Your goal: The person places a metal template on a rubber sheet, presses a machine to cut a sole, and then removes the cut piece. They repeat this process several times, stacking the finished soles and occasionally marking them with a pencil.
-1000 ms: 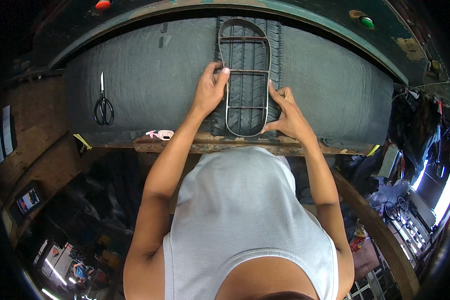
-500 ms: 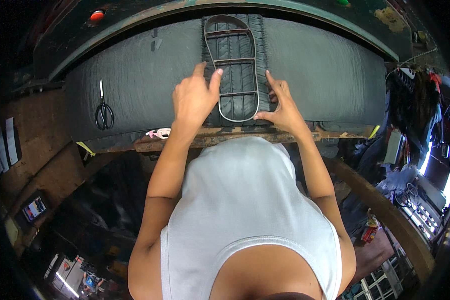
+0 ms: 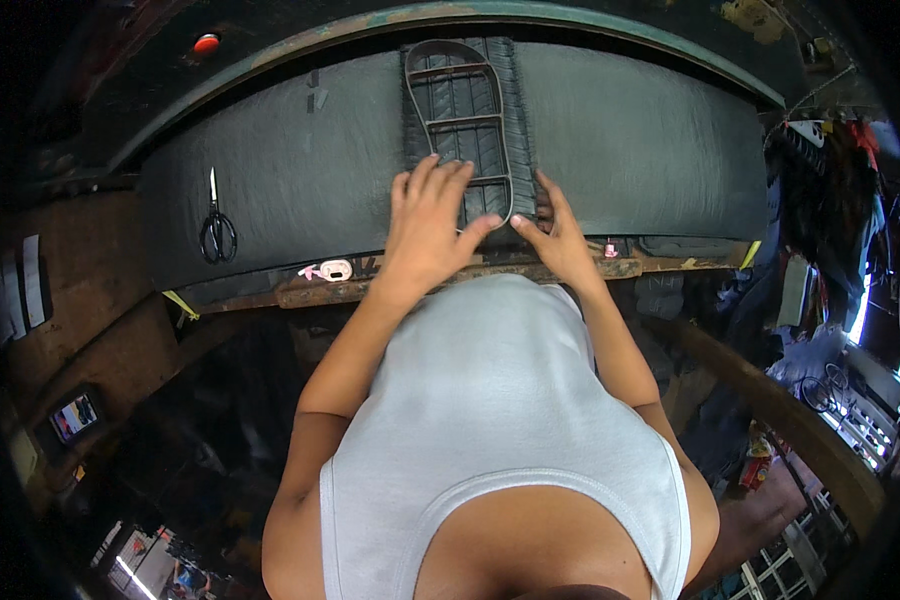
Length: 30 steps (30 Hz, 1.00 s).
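A sole-shaped metal cutting die (image 3: 465, 122) with crossbars lies on a black grooved rubber tread piece (image 3: 519, 125), rounded end toward me. My left hand (image 3: 425, 225) is spread over its near left part, fingertips by the lowest crossbar and thumb at the near end. That hand hides part of the die's rim. At the near right corner is my right hand (image 3: 560, 228), thumb beside the die's rim and index finger stretched along the tread's right edge. Its other fingers curl by that edge, partly hidden.
Black-handled scissors (image 3: 218, 235) lie left on the dark work surface (image 3: 300, 180). A curved green machine beam (image 3: 370, 25) with a red button (image 3: 206, 44) spans the far side. A small pale pink item (image 3: 336, 270) sits on the front edge. Dark strips hang at right.
My left hand has moved right and toward me, from beside the die to over its near end. My right hand has drawn slightly nearer. The whole view has shifted a little.
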Each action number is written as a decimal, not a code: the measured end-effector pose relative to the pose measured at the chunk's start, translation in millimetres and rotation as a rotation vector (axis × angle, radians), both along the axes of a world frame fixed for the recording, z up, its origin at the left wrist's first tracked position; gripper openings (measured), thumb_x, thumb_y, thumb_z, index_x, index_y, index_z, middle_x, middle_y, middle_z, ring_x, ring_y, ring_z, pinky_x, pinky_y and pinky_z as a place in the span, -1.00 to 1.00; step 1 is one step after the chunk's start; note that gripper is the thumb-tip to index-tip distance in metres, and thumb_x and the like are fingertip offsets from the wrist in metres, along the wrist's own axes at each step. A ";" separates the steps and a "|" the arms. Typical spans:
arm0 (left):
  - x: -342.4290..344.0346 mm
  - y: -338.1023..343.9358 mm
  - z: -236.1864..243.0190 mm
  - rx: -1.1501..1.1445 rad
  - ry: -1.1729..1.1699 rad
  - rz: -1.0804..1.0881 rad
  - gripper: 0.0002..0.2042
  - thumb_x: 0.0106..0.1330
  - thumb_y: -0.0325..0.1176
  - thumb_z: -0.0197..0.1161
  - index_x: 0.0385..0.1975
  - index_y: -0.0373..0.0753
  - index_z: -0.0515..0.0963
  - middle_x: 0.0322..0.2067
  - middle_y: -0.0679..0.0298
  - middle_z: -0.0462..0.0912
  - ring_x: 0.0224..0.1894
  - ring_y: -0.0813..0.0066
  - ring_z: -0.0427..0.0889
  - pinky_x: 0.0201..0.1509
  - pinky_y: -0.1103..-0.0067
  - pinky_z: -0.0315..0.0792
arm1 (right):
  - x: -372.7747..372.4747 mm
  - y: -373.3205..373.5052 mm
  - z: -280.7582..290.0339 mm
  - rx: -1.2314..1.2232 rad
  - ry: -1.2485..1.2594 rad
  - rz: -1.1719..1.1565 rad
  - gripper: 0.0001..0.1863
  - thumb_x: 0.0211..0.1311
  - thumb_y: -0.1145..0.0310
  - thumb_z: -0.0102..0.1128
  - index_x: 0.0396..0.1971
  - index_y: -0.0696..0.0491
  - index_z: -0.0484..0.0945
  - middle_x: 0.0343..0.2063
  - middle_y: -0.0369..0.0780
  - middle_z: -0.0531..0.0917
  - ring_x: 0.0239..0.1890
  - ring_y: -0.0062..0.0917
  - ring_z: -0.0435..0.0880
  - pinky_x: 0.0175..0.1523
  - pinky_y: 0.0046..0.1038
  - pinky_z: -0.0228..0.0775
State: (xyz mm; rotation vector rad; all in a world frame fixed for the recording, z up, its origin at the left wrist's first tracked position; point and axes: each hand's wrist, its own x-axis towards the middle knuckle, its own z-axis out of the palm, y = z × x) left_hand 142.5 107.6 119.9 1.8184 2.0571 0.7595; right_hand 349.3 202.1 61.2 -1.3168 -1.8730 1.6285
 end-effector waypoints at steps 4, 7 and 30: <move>16.3 12.2 -8.8 -0.006 0.186 -0.074 -0.08 0.13 0.25 0.36 0.34 -0.34 0.32 0.19 -0.09 0.45 0.32 0.00 0.36 0.42 -0.05 0.07 | -3.2 -4.4 -8.2 0.044 0.272 -0.018 -0.19 0.32 0.33 0.35 0.48 0.08 0.13 0.19 0.01 0.46 0.10 -0.35 0.54 0.19 -0.33 0.48; 9.0 25.1 8.4 -0.087 0.137 -0.111 -0.23 0.03 0.08 0.52 0.18 -0.32 0.50 -0.10 0.04 0.55 0.05 0.14 0.51 0.28 0.10 0.22 | 3.1 3.5 -7.5 -0.100 0.214 -0.035 -0.28 0.40 0.30 0.26 0.47 0.08 0.17 0.17 -0.01 0.49 0.07 -0.42 0.55 0.17 -0.38 0.46; 55.7 357.9 222.8 0.451 0.306 -0.384 -0.29 0.09 0.13 0.42 0.13 -0.30 0.57 0.05 0.02 0.65 0.15 0.12 0.59 0.29 0.33 0.34 | 54.8 60.1 -54.2 -0.056 0.397 -0.437 -0.58 0.46 0.40 0.16 0.24 0.21 0.45 -0.25 -0.20 0.58 -0.31 -0.59 0.62 -0.30 -0.52 0.65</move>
